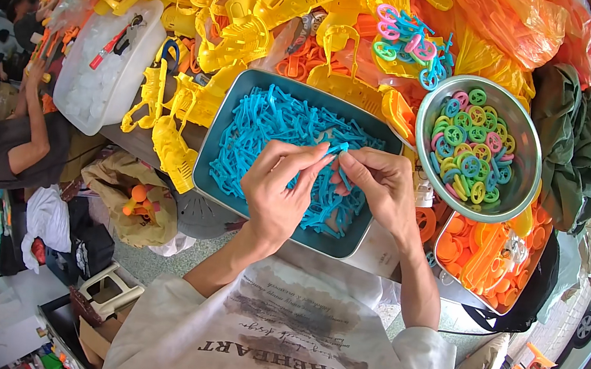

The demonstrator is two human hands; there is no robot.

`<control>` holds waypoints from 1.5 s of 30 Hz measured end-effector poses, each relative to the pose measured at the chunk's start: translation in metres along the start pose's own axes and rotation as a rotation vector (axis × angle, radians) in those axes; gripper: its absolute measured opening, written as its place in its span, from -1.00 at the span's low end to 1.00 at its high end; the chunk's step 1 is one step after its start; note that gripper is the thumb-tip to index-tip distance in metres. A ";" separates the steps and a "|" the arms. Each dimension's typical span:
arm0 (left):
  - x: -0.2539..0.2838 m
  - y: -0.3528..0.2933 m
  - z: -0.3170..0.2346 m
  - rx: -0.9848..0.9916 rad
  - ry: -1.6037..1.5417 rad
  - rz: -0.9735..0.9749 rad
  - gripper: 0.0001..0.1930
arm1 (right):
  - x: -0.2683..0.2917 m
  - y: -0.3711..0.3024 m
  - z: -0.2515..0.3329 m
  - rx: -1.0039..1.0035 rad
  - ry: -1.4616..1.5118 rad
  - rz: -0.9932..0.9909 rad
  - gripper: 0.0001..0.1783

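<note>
Both my hands meet over a dark teal tray [349, 244] heaped with thin blue plastic sticks [255, 123]. A small blue plastic stick [338, 150] is pinched between my left hand [282, 186] and my right hand [382, 188], thumbs and forefingers touching it from both sides. Fingers cover much of it, so its full shape is hidden. Right of the tray stands a round metal bowl [530, 141] of small spoked plastic wheels [474, 133] in pink, green, yellow and blue.
Yellow plastic parts [243, 39] pile up beyond the tray. A white tub [85, 78] with red-handled cutters [109, 48] stands left. Orange parts fill a box [488, 266] at right. Blue and pink pieces [416, 47] lie behind the bowl. Another person [25, 141] works at far left.
</note>
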State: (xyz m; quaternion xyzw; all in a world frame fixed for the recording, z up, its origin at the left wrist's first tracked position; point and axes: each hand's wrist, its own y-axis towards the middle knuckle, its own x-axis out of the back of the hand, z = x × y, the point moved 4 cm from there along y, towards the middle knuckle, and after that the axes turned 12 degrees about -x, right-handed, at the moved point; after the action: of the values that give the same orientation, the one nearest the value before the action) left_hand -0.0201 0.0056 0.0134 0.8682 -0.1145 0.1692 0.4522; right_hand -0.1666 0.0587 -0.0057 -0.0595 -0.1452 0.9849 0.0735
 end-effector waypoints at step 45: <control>0.004 -0.005 0.001 -0.032 -0.057 0.060 -0.74 | -0.002 -0.001 0.004 0.155 -0.224 -0.010 -0.75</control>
State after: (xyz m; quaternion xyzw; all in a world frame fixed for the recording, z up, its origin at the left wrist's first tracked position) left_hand -0.0143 0.0078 0.0109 0.8614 -0.1562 0.1560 0.4575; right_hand -0.1651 0.0584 -0.0018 0.0575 -0.0765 0.9932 0.0662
